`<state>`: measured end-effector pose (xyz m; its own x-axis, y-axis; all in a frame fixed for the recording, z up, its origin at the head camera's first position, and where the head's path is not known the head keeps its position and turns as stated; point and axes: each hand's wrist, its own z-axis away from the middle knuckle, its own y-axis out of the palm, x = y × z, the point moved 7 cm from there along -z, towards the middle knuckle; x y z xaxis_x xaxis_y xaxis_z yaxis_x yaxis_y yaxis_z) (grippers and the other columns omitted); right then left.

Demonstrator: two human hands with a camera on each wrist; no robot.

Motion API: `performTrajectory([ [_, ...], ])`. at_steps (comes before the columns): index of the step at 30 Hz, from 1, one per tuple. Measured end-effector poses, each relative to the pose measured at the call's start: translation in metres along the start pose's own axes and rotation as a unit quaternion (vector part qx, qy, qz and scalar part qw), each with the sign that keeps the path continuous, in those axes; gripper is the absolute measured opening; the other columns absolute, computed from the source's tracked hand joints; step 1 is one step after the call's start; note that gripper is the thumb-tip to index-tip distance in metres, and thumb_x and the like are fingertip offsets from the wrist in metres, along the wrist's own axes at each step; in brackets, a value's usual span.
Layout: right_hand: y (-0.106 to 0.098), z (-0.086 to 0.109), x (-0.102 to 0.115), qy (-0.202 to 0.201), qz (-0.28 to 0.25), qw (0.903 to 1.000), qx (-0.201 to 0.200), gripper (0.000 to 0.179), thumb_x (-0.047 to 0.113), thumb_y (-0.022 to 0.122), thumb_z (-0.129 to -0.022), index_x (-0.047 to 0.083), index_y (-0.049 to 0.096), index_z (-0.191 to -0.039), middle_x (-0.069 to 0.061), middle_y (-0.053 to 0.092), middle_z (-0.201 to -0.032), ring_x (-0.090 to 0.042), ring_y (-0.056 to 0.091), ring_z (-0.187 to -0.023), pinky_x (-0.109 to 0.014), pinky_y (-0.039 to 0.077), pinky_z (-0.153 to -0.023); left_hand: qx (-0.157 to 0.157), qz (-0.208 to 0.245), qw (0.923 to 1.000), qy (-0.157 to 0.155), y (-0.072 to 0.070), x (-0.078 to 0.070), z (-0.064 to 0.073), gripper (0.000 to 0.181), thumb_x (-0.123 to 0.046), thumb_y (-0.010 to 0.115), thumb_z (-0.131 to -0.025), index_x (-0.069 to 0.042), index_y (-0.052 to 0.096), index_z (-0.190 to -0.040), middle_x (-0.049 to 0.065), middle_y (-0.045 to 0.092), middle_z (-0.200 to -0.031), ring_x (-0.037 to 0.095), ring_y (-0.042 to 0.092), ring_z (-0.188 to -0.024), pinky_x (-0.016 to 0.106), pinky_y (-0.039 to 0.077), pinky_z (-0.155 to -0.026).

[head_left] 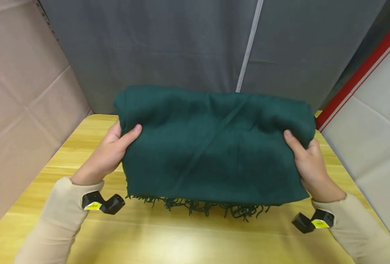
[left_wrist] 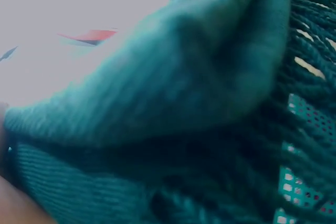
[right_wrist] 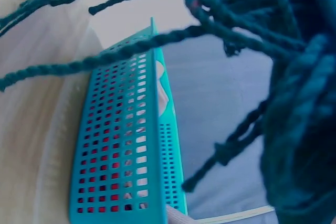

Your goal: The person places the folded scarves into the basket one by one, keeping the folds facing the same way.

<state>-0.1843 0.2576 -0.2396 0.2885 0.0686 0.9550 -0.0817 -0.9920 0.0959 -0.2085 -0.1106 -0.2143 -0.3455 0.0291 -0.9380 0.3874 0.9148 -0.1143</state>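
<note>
A dark green fringed scarf [head_left: 211, 154], folded into a wide bundle, is held up above the table by both hands. At its left end my left hand [head_left: 110, 150] grips the cloth, thumb on the near face and fingers hidden behind. My right hand [head_left: 310, 165] holds the right end the same way. Twisted tassels hang along the lower edge. In the left wrist view the scarf [left_wrist: 173, 77] fills most of the picture. Close tassels [right_wrist: 131, 51] cross the right wrist view, with a teal perforated basket [right_wrist: 115, 150] beyond them; the scarf hides it from the head view.
The light wooden table [head_left: 181, 242] lies below the scarf. A grey curtain [head_left: 155, 47] hangs at the back, a pale wall covering [head_left: 23, 91] stands on the left, and a white panel with a red border [head_left: 356, 69] on the right. Something red shows through the basket's holes.
</note>
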Motion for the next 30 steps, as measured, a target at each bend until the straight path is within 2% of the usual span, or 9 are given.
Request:
performTrajectory([
  [6,0.004,-0.013,0.005,0.002,-0.007,1.0,-0.004,0.022,0.021,0.054,-0.089,0.014,0.052,-0.109,0.003,0.054,-0.101,-0.008,0.053,-0.087,-0.017,0.041,-0.073,-0.01,0.009,0.9997,0.02,-0.006,-0.005,-0.018,0.051,-0.017,0.04,-0.095,-0.017,0.017,-0.141,0.008,0.023,-0.137,0.02,0.035,-0.115,0.019,0.037,-0.089],
  [12,0.012,-0.026,0.0,0.022,-0.018,0.9996,-0.005,0.028,0.026,0.054,-0.088,0.016,0.047,-0.113,0.001,0.049,-0.108,-0.01,0.049,-0.094,-0.017,0.04,-0.077,-0.027,0.005,0.9996,0.009,-0.013,-0.005,-0.03,0.051,-0.02,0.042,-0.094,-0.017,0.02,-0.14,0.007,0.025,-0.137,0.02,0.037,-0.114,0.02,0.038,-0.087],
  [16,0.014,-0.033,-0.003,0.013,-0.009,0.9998,-0.014,0.028,0.027,0.054,-0.088,0.016,0.048,-0.112,0.001,0.049,-0.107,-0.011,0.048,-0.094,-0.017,0.039,-0.077,-0.036,0.004,0.9993,0.002,-0.017,-0.001,-0.035,0.051,-0.022,0.043,-0.094,-0.019,0.021,-0.14,0.006,0.024,-0.138,0.02,0.036,-0.115,0.021,0.036,-0.089],
  [19,0.016,-0.04,-0.005,0.004,-0.012,0.9998,-0.016,0.027,0.028,0.055,-0.087,0.015,0.05,-0.11,0.001,0.05,-0.104,-0.011,0.049,-0.092,-0.017,0.04,-0.076,-0.044,0.002,0.999,-0.001,-0.02,0.004,-0.04,0.052,-0.024,0.043,-0.093,-0.021,0.021,-0.141,0.005,0.022,-0.14,0.021,0.033,-0.118,0.027,0.032,-0.094],
  [23,0.021,-0.049,-0.009,0.008,-0.024,0.9996,-0.014,0.026,0.029,0.055,-0.087,0.016,0.05,-0.109,0.001,0.05,-0.104,-0.01,0.049,-0.092,-0.017,0.041,-0.076,-0.069,0.018,0.9974,-0.008,-0.026,0.01,-0.048,0.053,-0.024,0.044,-0.093,-0.022,0.022,-0.14,0.005,0.022,-0.14,0.022,0.031,-0.119,0.034,0.028,-0.097],
  [30,0.027,-0.06,-0.013,0.021,-0.019,0.9995,-0.015,0.03,0.032,0.053,-0.088,0.016,0.047,-0.113,0.001,0.049,-0.106,-0.01,0.049,-0.093,-0.018,0.041,-0.076,-0.108,0.048,0.9929,-0.012,-0.033,0.017,-0.062,0.052,-0.025,0.045,-0.093,-0.023,0.022,-0.14,0.003,0.024,-0.139,0.021,0.031,-0.119,0.034,0.026,-0.098],
])
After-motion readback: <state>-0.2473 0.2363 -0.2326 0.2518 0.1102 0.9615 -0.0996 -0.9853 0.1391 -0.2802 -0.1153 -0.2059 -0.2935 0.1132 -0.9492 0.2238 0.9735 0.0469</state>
